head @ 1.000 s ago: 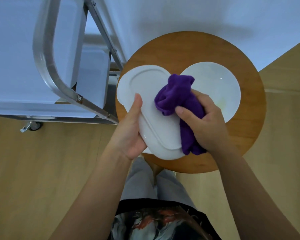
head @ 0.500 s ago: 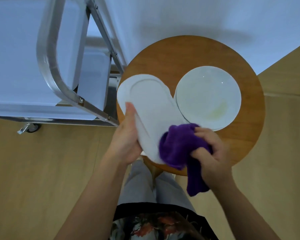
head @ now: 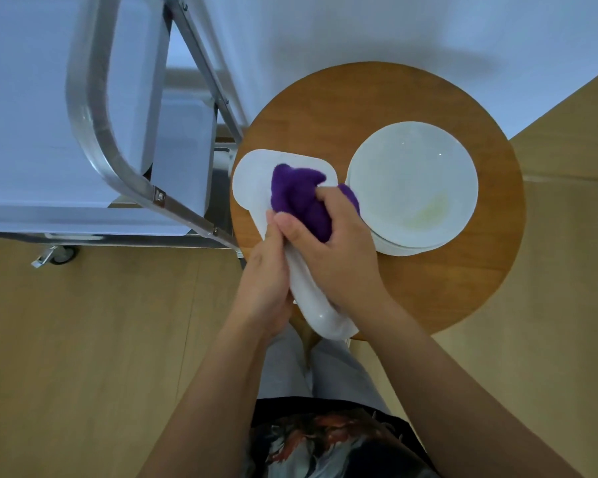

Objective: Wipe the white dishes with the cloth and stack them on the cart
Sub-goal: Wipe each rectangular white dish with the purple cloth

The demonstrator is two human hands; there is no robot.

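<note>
My left hand [head: 268, 288] grips the oblong dish [head: 252, 188], long axis running from me toward the cart [head: 83, 108]; right hand [head: 335, 257] clutches purple cloth [head: 297, 198] against it.

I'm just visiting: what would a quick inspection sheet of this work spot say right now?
Surface: round wooden table.
Job's things: oblong white dish held tilted over the table's edge; purple cloth pressed on it; round white plates stacked on the table; metal-framed cart to the left.
Clutter: nothing seen.
Hands: left hand grips the dish; right hand grips the cloth.
Cables: nothing seen.
Surroundings: wooden floor, white wall.
</note>
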